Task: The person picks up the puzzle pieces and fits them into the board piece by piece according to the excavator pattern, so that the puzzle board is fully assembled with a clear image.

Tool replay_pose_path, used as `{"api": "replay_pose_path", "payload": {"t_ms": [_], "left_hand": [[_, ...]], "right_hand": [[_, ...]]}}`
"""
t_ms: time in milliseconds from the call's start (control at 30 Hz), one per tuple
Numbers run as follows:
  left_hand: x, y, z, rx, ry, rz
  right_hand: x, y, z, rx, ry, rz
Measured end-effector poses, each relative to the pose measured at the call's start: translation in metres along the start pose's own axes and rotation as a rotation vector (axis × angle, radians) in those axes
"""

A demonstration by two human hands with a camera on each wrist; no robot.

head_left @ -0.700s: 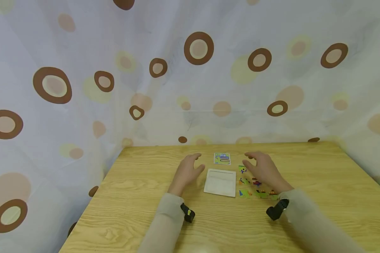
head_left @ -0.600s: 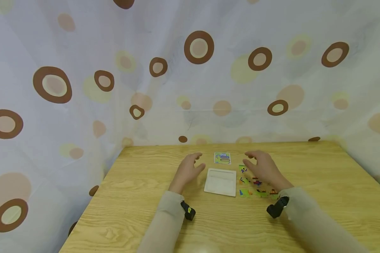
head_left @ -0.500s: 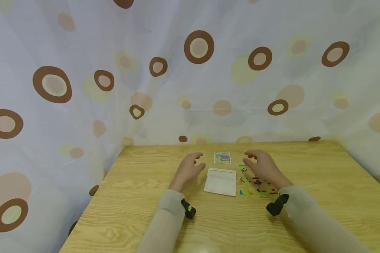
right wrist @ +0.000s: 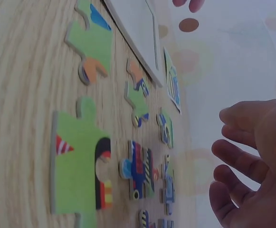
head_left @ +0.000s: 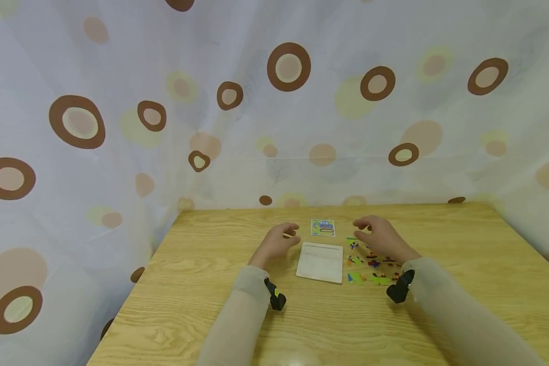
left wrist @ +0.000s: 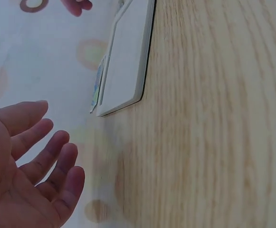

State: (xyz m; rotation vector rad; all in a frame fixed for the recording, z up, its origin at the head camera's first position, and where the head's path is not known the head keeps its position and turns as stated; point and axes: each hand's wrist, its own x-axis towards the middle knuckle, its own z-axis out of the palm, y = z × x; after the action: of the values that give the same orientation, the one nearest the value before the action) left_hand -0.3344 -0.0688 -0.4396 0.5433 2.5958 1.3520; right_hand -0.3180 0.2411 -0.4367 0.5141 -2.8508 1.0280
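Note:
A white puzzle tray (head_left: 320, 263) with a raised rim lies on the table between the hands. My left hand (head_left: 276, 241) hovers to its left, fingers loosely bent; the left wrist view shows the palm (left wrist: 19, 175) holding nothing. Above the puzzle pieces, right of the tray, my right hand (head_left: 380, 238) hangs with relaxed fingers and a bare palm. Several jigsaw pieces (head_left: 379, 279) lie in rows there, some hidden under the right hand in the head view. One large green piece (right wrist: 78, 164) carries a red-striped cone print.
A small picture card (head_left: 323, 227) lies behind the tray, showing a blue vehicle on green. The wooden table (head_left: 201, 305) ends at a dotted curtain (head_left: 247, 127) at the back and sides. Black wrist cameras (head_left: 399, 288) sit on both sleeves.
My left hand has shifted slightly right, nearer the tray. The right hand has moved up a little, uncovering more pieces. The tray, card and pieces lie as before.

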Motion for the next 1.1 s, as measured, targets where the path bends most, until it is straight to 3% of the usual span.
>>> {"api": "replay_pose_path", "payload": {"t_ms": [333,700,1100], "left_hand": [[0.008,-0.003,-0.001,-0.027,-0.030,-0.001],[0.012,-0.018,0.006,-0.049,-0.113,-0.010],[0.013,-0.023,0.012,-0.034,-0.165,-0.013]], "right_hand": [[0.009,0.002,-0.005,-0.009,-0.131,-0.035],[0.014,0.009,-0.002,-0.066,-0.161,-0.078],[0.015,0.016,0.002,-0.068,-0.182,-0.031]]}}
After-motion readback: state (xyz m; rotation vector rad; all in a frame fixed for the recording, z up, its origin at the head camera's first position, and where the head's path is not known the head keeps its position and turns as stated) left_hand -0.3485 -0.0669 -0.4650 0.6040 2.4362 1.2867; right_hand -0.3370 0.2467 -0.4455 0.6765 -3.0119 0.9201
